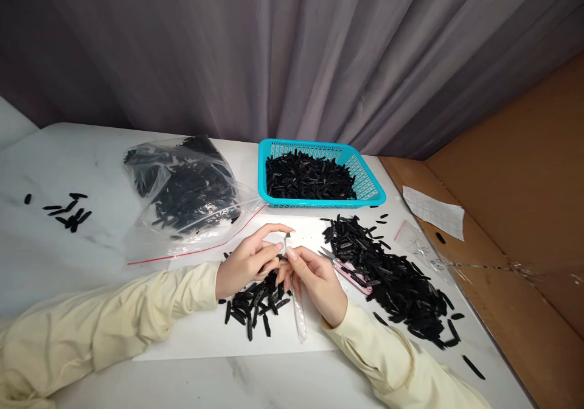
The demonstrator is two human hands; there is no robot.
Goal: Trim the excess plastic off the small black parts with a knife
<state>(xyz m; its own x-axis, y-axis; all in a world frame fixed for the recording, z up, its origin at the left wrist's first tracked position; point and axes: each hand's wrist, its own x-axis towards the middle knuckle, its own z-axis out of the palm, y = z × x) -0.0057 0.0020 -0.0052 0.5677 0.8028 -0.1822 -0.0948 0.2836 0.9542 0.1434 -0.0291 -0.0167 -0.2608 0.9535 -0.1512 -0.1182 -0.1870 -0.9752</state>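
Note:
My left hand (253,255) and my right hand (317,278) meet over a white sheet (191,330), fingers pinched close together. A narrow white strip (287,242) with a dark grey end stands up between them, the left index finger reaching over to that end. My right thumb presses near the strip's lower part. A small black piece shows between the fingers, partly hidden. Below my right hand lies a long whitish translucent strip (300,321); whether it joins the held one is hidden. Under both hands spreads a small pile of black elongated pieces (255,302).
A blue basket (319,202) of black pieces stands behind. Left of it lies a clear zip bag (191,184) of such pieces. Pink-handled scissors (353,278) touch a large black pile (387,275) at right. Beyond are a small clear bag (420,248) and a paper (433,211).

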